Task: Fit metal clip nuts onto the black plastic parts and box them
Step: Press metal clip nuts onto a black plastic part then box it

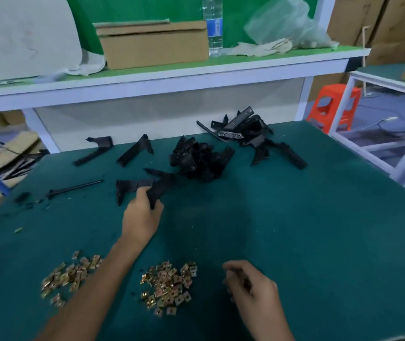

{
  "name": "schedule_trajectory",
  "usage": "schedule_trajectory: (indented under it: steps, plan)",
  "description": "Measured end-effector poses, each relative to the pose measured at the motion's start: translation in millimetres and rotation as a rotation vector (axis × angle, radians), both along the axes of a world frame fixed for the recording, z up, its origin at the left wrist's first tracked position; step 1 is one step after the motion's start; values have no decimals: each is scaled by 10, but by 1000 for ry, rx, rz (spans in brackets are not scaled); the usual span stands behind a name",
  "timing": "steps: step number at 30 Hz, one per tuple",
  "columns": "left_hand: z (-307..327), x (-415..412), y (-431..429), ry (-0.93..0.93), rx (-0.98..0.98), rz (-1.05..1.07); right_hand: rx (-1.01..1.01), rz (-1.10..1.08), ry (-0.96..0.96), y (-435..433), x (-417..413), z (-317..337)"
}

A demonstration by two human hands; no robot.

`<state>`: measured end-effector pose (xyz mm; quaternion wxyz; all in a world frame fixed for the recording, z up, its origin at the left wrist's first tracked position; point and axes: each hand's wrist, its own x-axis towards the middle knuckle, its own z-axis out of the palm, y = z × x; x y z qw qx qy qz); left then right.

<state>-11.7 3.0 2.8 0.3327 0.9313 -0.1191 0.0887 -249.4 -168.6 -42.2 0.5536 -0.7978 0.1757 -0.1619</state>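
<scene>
Gripping a black plastic part (132, 184) on the green tabletop (295, 217), the left hand (142, 219) curls round it. The right hand (250, 286) hovers near the front edge, blurred, fingers curled; I cannot tell whether it holds anything. Clip nuts (169, 289) lie in loose piles nearby. A cardboard box (154, 48) sits on the shelf (196, 70), its contents hidden.

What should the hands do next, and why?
Probably the left hand should bring the black part it grips back toward the pile of clips, because the right hand hovers beside that pile. Whether that hand already holds a clip is too blurred to tell.
</scene>
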Motion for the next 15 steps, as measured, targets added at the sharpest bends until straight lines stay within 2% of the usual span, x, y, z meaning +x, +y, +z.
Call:
schedule_trajectory:
  steps: [6,9,12,14,15]
  plan:
    - [52,-1324,147,102,-287,-63,-88,-18,-104,73,-26,26]
    - [98,-1962,61,200,-299,-137,-212,-70,-198,155,-45,37]
    - [131,-2373,-26,207,-243,-310,115,-59,-262,169,-30,65]
    - [145,-2436,-54,198,-170,-470,181,-78,-297,211,-47,45]
    - [162,-2399,-68,182,-158,-525,355,-85,-257,220,-34,61]
